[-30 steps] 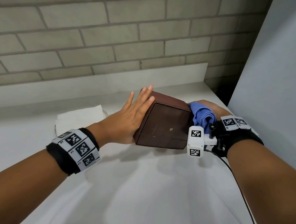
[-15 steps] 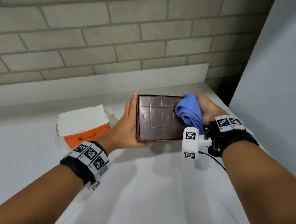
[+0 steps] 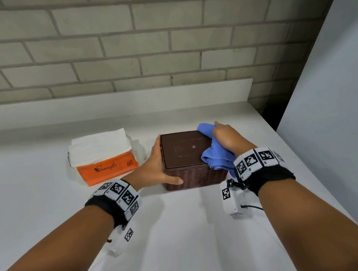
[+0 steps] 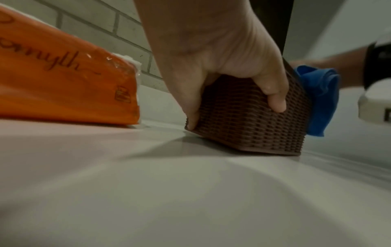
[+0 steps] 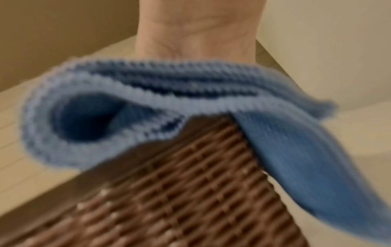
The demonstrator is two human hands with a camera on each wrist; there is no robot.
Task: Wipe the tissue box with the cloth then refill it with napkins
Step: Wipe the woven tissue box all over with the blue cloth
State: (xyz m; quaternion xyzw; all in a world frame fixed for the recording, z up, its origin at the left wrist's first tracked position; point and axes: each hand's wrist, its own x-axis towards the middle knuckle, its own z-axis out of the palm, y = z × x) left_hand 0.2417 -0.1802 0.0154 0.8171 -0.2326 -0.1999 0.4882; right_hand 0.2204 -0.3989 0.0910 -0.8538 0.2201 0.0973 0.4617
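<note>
I have the brown wicker-pattern tissue box [image 3: 190,157] standing on the white countertop [image 3: 189,239], its smooth dark face turned up. My left hand [image 3: 155,169] grasps the box's left side: the thumb lies across the near woven wall and the fingers [image 4: 191,117] curl down the left wall to the counter, as the left wrist view shows. My right hand [image 3: 225,139] rests on the box's top right corner with the blue cloth [image 3: 216,150] bunched under it; the fingers are curled over the cloth, pressing it against the box. Folds of the cloth spill over the right edge and hang down the woven side, which the blurred right wrist view shows close up.

Just left of my left fingers, apart from the box, lies the orange napkin pack [image 3: 108,170] with its white napkins [image 3: 99,146] showing on top. It sits flat on the counter, a little farther back than my left wrist.

The counter is plain, matte white, with soft shadows under my forearms. A low white upstand [image 3: 107,102] runs along its far edge, and above that rises a wall of pale grey bricks [image 3: 134,37]. To the right of my right hand a smooth light grey panel [image 3: 345,109] stands beside the counter, with a dark gap [image 3: 270,111] at the corner behind it.
</note>
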